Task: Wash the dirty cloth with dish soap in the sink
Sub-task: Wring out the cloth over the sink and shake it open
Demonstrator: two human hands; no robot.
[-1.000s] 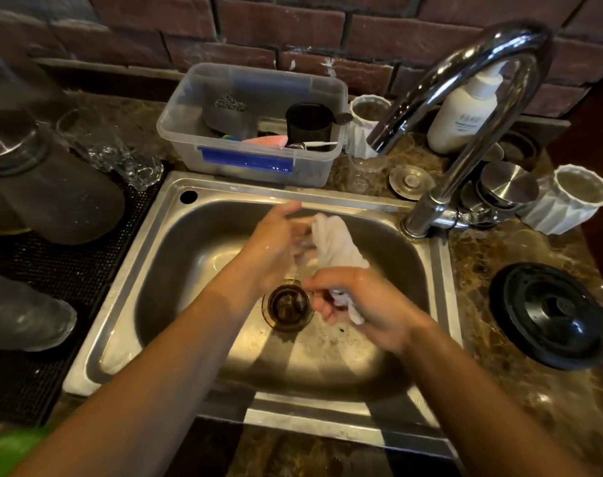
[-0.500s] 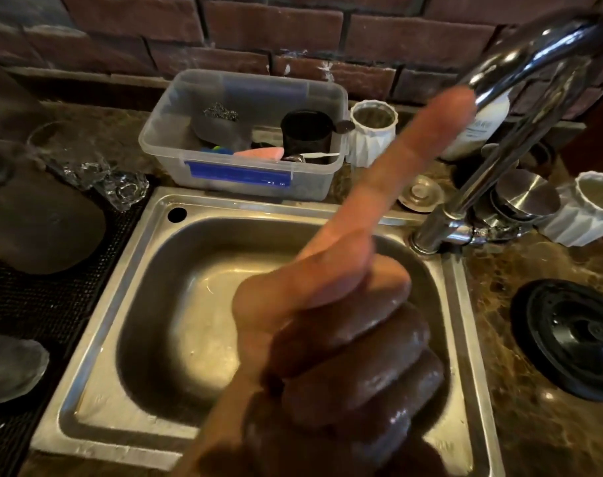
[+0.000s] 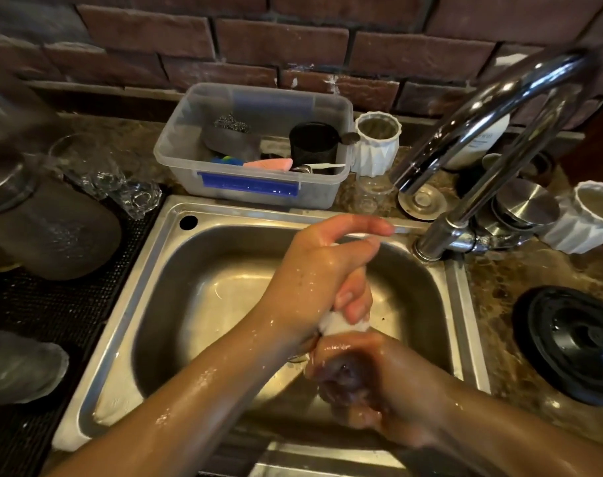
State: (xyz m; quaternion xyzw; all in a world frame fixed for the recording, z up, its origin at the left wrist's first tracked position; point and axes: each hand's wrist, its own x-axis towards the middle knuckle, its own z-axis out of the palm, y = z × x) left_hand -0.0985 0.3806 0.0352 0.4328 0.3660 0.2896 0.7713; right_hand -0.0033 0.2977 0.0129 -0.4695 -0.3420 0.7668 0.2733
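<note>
Both wet hands are over the steel sink (image 3: pixel 148 297), each closed on a bunched white cloth (image 3: pixel 341 324). My left hand (image 3: pixel 324 270) grips the cloth's upper part, its index finger stretched toward the tap. My right hand (image 3: pixel 355 380) is clenched around the lower part, just below the left. Only a small white bulge of cloth shows between the two fists. A white pump bottle (image 3: pixel 479 146) stands behind the chrome tap (image 3: pixel 482 108); no water stream is visible.
A clear plastic tub (image 3: pixel 258 187) with scrubbers and a black cup sits behind the sink. White ribbed cups (image 3: pixel 377 146) (image 3: pixel 592 218), metal lids and a black round lid (image 3: pixel 575 342) are on the right counter. Glassware stands on the dark mat (image 3: pixel 52 304) at left.
The cloth was held loosely and hung open; a hand then came close to the camera. Now both fists are clamped on the bunched cloth over the sink's right side.
</note>
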